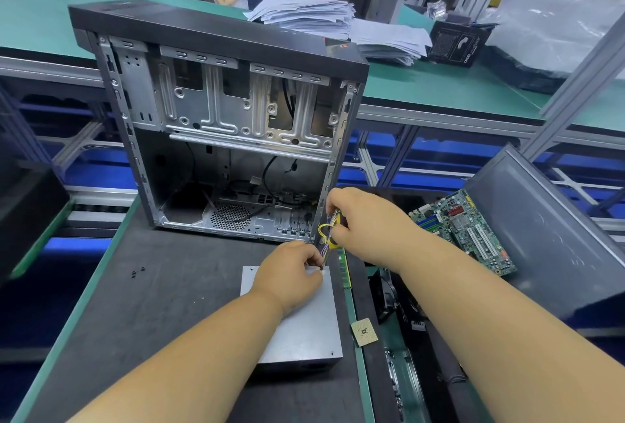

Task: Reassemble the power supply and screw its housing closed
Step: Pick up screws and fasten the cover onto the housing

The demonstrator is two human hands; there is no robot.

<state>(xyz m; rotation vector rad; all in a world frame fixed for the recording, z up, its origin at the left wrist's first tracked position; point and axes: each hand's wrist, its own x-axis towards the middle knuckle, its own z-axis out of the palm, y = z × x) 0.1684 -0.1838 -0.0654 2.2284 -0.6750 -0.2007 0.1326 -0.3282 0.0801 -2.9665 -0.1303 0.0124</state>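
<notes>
Nearest, grey power supply point(297, 321) flat on dark bench point(162, 304), its far corner hidden under left hand point(291, 273), fingers pinching something small, hard to make out. Just beyond, right hand point(358, 219) gripping cable bundle point(326, 236) of yellow and purple wires, ends covered by fingers. Beside: CPU chip point(364, 333), memory stick point(344, 268), motherboard point(463, 229). Farther back, open computer case point(220, 118) upright; tiny screws point(138, 272) left.

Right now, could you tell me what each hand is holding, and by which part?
Both hold the power supply's wire bundle: right hand near its looped top, left hand at its base.
</notes>
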